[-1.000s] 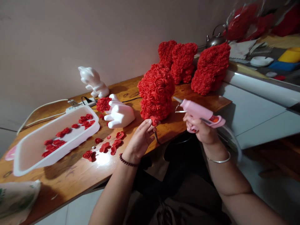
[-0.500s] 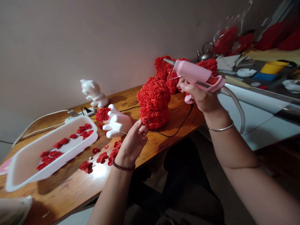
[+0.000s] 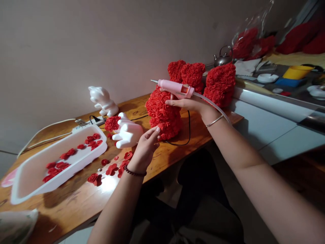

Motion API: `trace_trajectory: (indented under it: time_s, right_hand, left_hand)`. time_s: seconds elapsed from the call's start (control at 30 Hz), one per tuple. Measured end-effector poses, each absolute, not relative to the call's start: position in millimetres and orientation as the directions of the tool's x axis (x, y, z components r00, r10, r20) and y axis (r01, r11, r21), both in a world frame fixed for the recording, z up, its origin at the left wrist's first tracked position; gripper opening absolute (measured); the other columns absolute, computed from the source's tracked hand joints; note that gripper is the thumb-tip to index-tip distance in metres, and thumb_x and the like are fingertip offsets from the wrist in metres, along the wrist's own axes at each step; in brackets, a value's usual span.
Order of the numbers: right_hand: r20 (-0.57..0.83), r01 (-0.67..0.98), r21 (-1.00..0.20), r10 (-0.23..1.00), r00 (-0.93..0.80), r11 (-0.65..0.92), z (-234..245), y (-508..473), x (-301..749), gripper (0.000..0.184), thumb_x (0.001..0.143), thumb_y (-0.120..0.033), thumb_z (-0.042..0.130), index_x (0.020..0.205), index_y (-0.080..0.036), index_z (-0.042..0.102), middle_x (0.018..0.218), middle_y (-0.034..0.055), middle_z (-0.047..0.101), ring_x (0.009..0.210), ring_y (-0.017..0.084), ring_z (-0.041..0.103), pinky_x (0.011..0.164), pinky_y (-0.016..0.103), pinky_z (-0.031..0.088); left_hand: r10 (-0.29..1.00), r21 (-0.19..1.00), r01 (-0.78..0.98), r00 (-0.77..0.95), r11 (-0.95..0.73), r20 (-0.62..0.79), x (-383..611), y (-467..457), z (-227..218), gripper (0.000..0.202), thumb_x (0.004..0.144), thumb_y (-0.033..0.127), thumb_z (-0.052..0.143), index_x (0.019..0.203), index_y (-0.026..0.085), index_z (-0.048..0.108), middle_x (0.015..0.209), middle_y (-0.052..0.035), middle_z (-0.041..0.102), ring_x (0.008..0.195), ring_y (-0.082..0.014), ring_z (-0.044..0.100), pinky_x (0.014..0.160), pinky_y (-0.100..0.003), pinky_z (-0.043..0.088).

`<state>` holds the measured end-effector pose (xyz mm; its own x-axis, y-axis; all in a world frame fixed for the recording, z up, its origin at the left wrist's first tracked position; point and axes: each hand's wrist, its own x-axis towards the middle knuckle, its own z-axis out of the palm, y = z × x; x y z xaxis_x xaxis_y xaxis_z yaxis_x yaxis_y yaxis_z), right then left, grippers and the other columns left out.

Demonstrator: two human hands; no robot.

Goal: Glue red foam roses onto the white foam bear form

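Head view: at the centre of the frame, the rose bear stands on the table. Work low on it seems best done with light fingertips, the nozzle pointing away from them. The right hand grips the glue gun, thumb stretched forward. The left hand has thumb and fingers nearly together at the bear's lower left; whether they pinch anything, I cannot tell.
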<state>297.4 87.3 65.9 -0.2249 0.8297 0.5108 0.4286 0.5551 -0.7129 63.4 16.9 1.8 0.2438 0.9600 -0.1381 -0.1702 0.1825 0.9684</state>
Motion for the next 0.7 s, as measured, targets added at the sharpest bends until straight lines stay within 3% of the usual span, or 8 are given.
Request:
trace_trajectory:
  time_s: [0.1,0.17,0.27,0.33,0.43,0.53,0.7]
  right_hand:
    - [0.514,0.389,-0.729,0.825,-0.233,0.564,67.6,99.3,288.3,0.037,0.080,-0.052,0.077,0.100,-0.023,0.067,0.082,0.0010,0.060,0.085,0.018,0.057,0.086,0.037,0.053]
    - [0.510,0.360,-0.749,0.831,-0.222,0.556,69.6,107.2,282.2,0.035,0.080,-0.049,0.077,0.100,-0.022,0.068,0.082,0.0005,0.059,0.082,0.017,0.055,0.083,0.035,0.053]
    - [0.493,0.340,-0.776,0.847,-0.199,0.532,74.4,117.6,274.6,0.031,0.080,-0.047,0.077,0.094,-0.022,0.068,0.081,0.0003,0.058,0.079,0.016,0.054,0.078,0.033,0.052]
    - [0.477,0.361,-0.782,0.861,-0.179,0.508,77.9,123.6,271.3,0.030,0.079,-0.048,0.077,0.088,-0.022,0.066,0.081,0.0007,0.058,0.078,0.016,0.054,0.076,0.033,0.051]
    - [0.450,0.413,-0.780,0.880,-0.150,0.470,81.4,132.6,268.7,0.033,0.079,-0.051,0.077,0.080,-0.021,0.063,0.081,0.0017,0.058,0.082,0.017,0.056,0.076,0.033,0.051]
    - [0.425,0.432,-0.786,0.894,-0.142,0.442,81.8,141.5,267.6,0.034,0.080,-0.051,0.076,0.081,-0.020,0.062,0.082,0.0025,0.057,0.085,0.018,0.056,0.075,0.033,0.050]
    - [0.429,0.390,-0.811,0.897,-0.107,0.435,80.9,150.6,265.3,0.034,0.078,-0.052,0.077,0.085,-0.022,0.063,0.089,0.0026,0.060,0.088,0.018,0.056,0.075,0.032,0.049]
  left_hand:
    - [0.969,0.997,-0.062,0.246,0.053,-0.036,62.0,24.2,4.0,0.041,0.077,0.050,0.083,0.107,0.022,0.079,0.098,-0.0022,0.072,0.073,-0.0076,0.055,0.056,-0.016,0.039]
    - [0.965,0.991,0.043,0.238,-0.125,0.112,61.1,33.2,4.9,0.036,0.080,0.047,0.081,0.106,0.022,0.079,0.100,-0.0045,0.075,0.080,-0.0114,0.060,0.065,-0.019,0.045]
    - [0.891,0.881,0.208,0.272,-0.424,0.364,60.1,51.2,7.3,0.024,0.083,0.040,0.079,0.101,0.023,0.080,0.107,-0.0068,0.077,0.100,-0.0186,0.066,0.085,-0.026,0.049]
    - [0.827,0.786,0.286,0.320,-0.549,0.461,59.7,63.1,10.5,0.020,0.083,0.038,0.079,0.098,0.025,0.080,0.113,-0.0077,0.076,0.110,-0.0223,0.066,0.095,-0.031,0.048]
    - [0.746,0.646,0.381,0.411,-0.662,0.523,59.8,76.3,17.0,0.017,0.087,0.037,0.075,0.098,0.025,0.079,0.119,-0.0082,0.076,0.118,-0.0251,0.065,0.110,-0.041,0.040]
    - [0.690,0.530,0.443,0.493,-0.723,0.529,60.5,83.1,23.1,0.018,0.091,0.037,0.070,0.101,0.025,0.078,0.121,-0.0072,0.075,0.118,-0.0250,0.065,0.114,-0.044,0.032]
    - [0.692,0.507,0.471,0.503,-0.722,0.517,62.3,88.5,28.3,0.018,0.090,0.039,0.071,0.098,0.024,0.077,0.118,-0.0057,0.077,0.111,-0.0248,0.067,0.109,-0.042,0.034]
